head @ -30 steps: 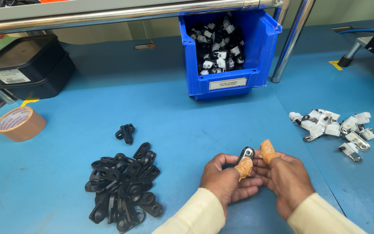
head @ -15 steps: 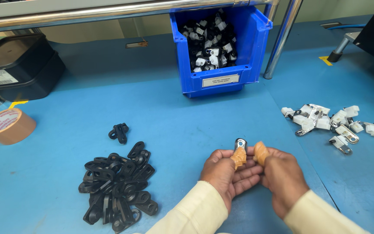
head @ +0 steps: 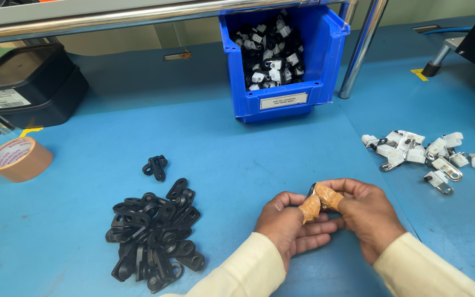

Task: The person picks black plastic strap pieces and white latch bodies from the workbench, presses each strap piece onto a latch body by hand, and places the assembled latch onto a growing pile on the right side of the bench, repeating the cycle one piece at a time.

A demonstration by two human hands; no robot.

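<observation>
Blue workbench (head: 237, 143), left hand (head: 287, 225) and right hand (head: 366, 212) pressed together, taped thumbs pinching a small black clip (head: 311, 190) between them, black clip pile (head: 152, 236) left of the hands, white clips (head: 424, 154) to the right, blue bin (head: 281, 104) beyond

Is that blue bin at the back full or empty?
Partly full. The blue bin holds a heap of small black and white parts that reaches up its back wall, while its front lip stands clear above them.
</observation>
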